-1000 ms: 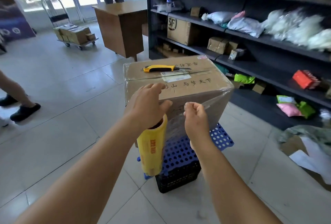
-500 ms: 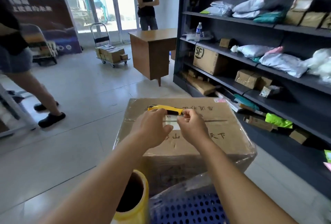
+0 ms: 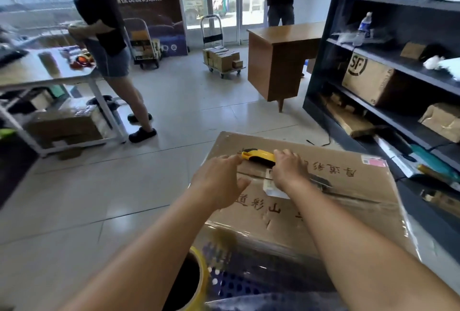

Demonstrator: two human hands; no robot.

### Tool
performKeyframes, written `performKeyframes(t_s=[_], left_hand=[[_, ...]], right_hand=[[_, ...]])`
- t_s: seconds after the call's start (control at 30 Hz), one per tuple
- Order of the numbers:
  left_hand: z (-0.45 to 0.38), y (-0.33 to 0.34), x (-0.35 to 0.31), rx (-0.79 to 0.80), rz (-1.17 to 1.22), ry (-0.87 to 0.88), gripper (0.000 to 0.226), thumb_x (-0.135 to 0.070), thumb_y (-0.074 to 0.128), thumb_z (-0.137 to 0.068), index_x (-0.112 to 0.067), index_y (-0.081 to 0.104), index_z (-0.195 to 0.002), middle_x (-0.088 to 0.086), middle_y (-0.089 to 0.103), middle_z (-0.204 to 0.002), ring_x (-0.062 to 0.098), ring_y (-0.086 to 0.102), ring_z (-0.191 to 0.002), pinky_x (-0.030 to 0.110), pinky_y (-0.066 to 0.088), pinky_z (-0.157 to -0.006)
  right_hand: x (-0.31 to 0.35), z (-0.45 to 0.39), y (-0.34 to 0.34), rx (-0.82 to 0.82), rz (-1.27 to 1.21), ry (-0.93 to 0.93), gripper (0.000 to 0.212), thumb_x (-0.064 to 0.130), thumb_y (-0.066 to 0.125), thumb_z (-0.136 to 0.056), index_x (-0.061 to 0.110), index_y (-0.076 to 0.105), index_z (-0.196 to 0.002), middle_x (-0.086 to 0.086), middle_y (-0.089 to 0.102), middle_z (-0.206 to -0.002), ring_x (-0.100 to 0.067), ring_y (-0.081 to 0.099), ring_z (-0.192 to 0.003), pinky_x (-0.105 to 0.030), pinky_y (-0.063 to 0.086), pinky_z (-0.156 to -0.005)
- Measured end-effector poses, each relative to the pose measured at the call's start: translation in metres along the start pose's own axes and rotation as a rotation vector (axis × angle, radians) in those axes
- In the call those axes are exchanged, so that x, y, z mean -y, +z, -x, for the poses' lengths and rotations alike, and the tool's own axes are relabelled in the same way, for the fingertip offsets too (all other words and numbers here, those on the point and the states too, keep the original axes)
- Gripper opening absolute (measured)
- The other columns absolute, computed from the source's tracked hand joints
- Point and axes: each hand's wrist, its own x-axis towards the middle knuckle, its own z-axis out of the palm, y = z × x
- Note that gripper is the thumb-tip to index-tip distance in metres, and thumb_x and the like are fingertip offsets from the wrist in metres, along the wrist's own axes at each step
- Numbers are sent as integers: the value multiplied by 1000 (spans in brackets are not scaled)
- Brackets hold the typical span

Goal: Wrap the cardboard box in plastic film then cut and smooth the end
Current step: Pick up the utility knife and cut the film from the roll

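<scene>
While the yellow-cored roll of plastic film (image 3: 185, 283) stands low at left, the open, spread left hand (image 3: 219, 183) hovers over the brown film-wrapped cardboard box (image 3: 348, 201), and the right hand (image 3: 288, 169) closes on the yellow utility knife (image 3: 258, 156), likely for cutting; handwritten Chinese characters mark the lid.

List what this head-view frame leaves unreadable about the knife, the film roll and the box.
- Utility knife: right hand covers its far end; grip unclear.
- Film roll: cut off by the bottom edge, partly behind the left forearm.
- Film's loose end: motion blur hides it at the cardboard box front.
- Left hand: contact with the knife unclear.
</scene>
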Motion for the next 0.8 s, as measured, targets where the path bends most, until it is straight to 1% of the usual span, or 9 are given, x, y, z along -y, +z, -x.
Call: performKeyframes(t_s=[0.1, 0.23, 0.33, 0.4, 0.5, 0.57, 0.6, 0.7, 0.8], left_hand=[[6, 2, -3, -36, 6, 26, 58, -42, 56, -88, -23, 36, -140, -1, 44, -139, 19, 43, -124, 34, 39, -99], [18, 1, -12, -121, 21, 80, 66, -42, 55, -89, -23, 24, -144, -3, 28, -150, 20, 31, -134, 35, 29, -108], [31, 1, -19, -165, 20, 62, 60, -38, 47, -93, -22, 23, -145, 0, 25, -152, 24, 27, -136, 40, 26, -112], [47, 1, -23, -199, 16, 38, 48, -34, 44, -95, -21, 35, -140, 3, 41, -142, 25, 37, -127, 39, 33, -105], [79, 0, -31, -256, 131, 9, 31, -26, 52, -94, -19, 55, -123, 3, 59, -116, 18, 51, -96, 23, 39, -76], [103, 1, -37, -274, 228, -7, 24, -24, 58, -91, -18, 60, -114, 0, 59, -104, 12, 48, -83, 15, 32, -62], [115, 2, -40, -282, 265, -14, 24, -24, 60, -89, -18, 61, -113, -1, 58, -103, 10, 47, -82, 15, 32, -61], [146, 8, -46, -329, 306, -27, 27, -24, 63, -87, -18, 60, -113, -1, 58, -107, 11, 47, -84, 22, 36, -72], [174, 15, -51, -377, 350, -57, 26, -24, 63, -86, -18, 59, -111, -3, 56, -107, 11, 47, -85, 23, 36, -75]], right_hand=[[-4, 7, -6, -56, -56, -104, 37, 9, 45, -93, 17, 49, -129, -5, 53, -129, -25, 46, -117, -38, 36, -99], [-3, 35, -28, -143, -152, -350, 43, 14, 53, -93, 18, 46, -135, -1, 51, -136, -23, 42, -126, -37, 30, -108], [-2, 69, -47, -206, -175, -503, 44, 15, 59, -92, 18, 47, -135, -1, 52, -136, -22, 43, -127, -35, 28, -110], [-3, 97, -57, -233, -194, -550, 43, 18, 59, -93, 18, 48, -135, -2, 52, -137, -22, 42, -129, -34, 28, -111], [-7, 135, -62, -255, -185, -590, 42, 20, 59, -93, 17, 51, -134, -2, 54, -135, -22, 44, -128, -33, 29, -109], [-9, 157, -61, -263, -222, -557, 40, 18, 61, -91, 17, 54, -131, -2, 56, -133, -21, 45, -126, -31, 30, -108], [-10, 167, -59, -267, -247, -525, 40, 18, 62, -90, 16, 55, -130, -3, 56, -132, -22, 44, -125, -31, 30, -108], [-7, 198, -52, -342, -330, -388, 41, 14, 66, -86, 14, 58, -126, -7, 50, -131, -23, 42, -123, -32, 31, -105], [1, 229, -53, -402, -523, -161, 40, 6, 58, -87, 14, 54, -126, -8, 41, -130, -21, 38, -124, -29, 32, -105]])
